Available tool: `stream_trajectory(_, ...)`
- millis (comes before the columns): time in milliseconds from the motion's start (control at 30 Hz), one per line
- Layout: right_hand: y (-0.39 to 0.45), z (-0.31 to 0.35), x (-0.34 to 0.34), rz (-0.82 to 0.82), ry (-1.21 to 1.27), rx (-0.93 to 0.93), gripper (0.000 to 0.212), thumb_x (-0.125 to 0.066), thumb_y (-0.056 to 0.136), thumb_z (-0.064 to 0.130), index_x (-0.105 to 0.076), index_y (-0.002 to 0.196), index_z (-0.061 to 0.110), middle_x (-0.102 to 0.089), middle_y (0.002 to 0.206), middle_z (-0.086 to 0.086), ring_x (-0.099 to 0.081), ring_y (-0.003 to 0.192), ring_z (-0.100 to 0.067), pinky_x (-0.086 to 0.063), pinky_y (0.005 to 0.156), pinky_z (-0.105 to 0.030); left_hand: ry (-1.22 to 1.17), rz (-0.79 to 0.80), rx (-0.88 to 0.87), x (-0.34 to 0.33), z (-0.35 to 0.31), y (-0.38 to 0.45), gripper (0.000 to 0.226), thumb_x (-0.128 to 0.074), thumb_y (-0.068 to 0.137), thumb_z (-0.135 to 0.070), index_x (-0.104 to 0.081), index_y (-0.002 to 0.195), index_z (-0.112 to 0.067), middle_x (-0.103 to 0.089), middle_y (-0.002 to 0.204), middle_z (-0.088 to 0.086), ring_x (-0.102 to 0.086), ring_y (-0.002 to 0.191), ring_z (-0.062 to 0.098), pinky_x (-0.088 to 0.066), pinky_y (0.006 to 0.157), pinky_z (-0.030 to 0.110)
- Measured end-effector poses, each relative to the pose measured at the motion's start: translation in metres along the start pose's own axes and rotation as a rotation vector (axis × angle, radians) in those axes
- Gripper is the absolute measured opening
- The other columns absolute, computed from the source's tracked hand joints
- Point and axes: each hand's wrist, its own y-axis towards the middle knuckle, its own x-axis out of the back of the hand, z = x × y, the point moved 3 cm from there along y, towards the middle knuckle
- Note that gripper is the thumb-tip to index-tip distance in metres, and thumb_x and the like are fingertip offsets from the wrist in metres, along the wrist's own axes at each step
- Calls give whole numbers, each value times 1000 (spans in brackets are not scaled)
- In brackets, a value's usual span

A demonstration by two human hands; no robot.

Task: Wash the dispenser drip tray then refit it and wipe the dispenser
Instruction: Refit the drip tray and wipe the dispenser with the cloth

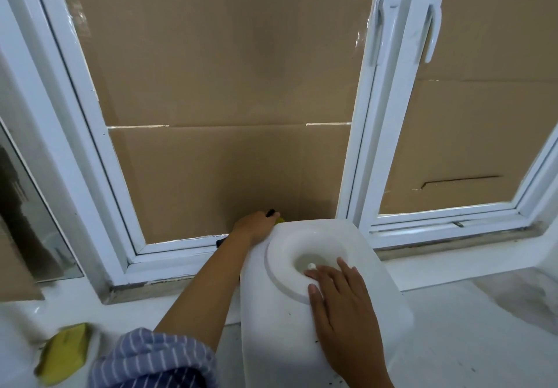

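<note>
The white plastic water dispenser (317,306) stands on a pale counter (471,342) just in front of the window sill, its round recessed bottle seat (305,259) facing up. The right hand (341,306) lies flat on the dispenser's top, fingers straight and spread, with the fingertips (311,273) reaching over the rim of the seat toward a small white nub at its centre. The left hand (253,226) reaches past the dispenser's far left corner, its fingers curled round a yellow piece (280,219) with a black edge that is mostly hidden; what it is cannot be told. A blue striped sleeve (151,360) is rolled up that forearm. Near that elbow, well apart from both hands, a yellow sponge (65,354) lies on the counter. Beyond the fingers stands a white-framed window (353,152) backed with brown cardboard (223,86).
</note>
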Motion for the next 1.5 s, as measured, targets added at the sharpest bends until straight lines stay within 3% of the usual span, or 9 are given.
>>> stream_trajectory(167,-4,0,1,18,5,-10,58,-17,101,54,-67,116,29,-67,124,8,-57,126,-20,-31,114,-46,-351,-172,-91,-2,21,-31,39,-35,102,-39,-68,100,-19,-66,98,4,-59,91,20,-43,78,30)
stream_trajectory(267,-5,1,2,51,7,-19,65,-11,100,57,-65,121,28,-65,128,8,-53,130,-19,-30,117,-45,-428,-229,-141,-8,27,-44,36,-36,103,-34,-63,122,-20,-59,128,3,-53,114,16,-38,92,25)
stream_trajectory(367,-6,1,2,50,6,-23,62,-14,100,54,-65,122,27,-65,128,6,-52,130,-20,-27,118,-43,-372,-258,-157,-19,31,-58,42,-35,102,-39,-47,141,-27,-29,156,1,-21,146,20,-19,119,35)
stream_trajectory(533,-6,0,1,61,-25,-30,49,-27,98,48,-66,120,26,-66,126,5,-54,128,-21,-23,116,-38,-335,-332,-252,-35,33,-97,42,-36,102,-38,-43,143,-33,-27,157,-10,-14,149,12,-14,122,37)
stream_trajectory(800,-5,1,2,60,-16,-24,52,-25,98,48,-66,120,24,-66,125,2,-54,128,-23,-24,116,-39,-411,-469,-258,-67,28,-189,45,-38,103,-31,-33,147,-34,-24,155,-24,-13,143,-10,-7,109,-1)
stream_trajectory(1067,-5,2,3,73,-2,-5,53,-23,98,47,-65,121,23,-65,127,2,-52,131,-23,-23,118,-39,-400,-452,-213,-66,25,-178,48,-32,102,-40,-30,149,-33,-20,157,-21,-12,145,-5,-11,118,17)
stream_trajectory(1267,-4,0,-1,79,-8,-28,56,-22,98,51,-65,122,24,-65,128,3,-52,130,-22,-23,119,-40,-451,-333,-201,-33,23,-115,43,-38,102,-35,-41,144,-25,-36,150,-8,-31,137,4,-22,110,16)
stream_trajectory(1367,-4,1,0,64,-8,-25,54,-24,98,50,-66,120,24,-66,126,3,-55,128,-22,-23,118,-40,-392,-240,-150,-24,24,-88,51,-38,102,-38,-32,149,-19,-25,158,-1,-17,148,19,-16,119,32)
stream_trajectory(1500,-4,2,1,42,4,-3,50,-26,98,47,-66,117,23,-67,124,2,-55,127,-22,-22,117,-39,-446,-205,-109,-17,26,-72,51,-37,102,-39,-31,150,-20,-17,160,-4,-5,150,19,-9,121,37)
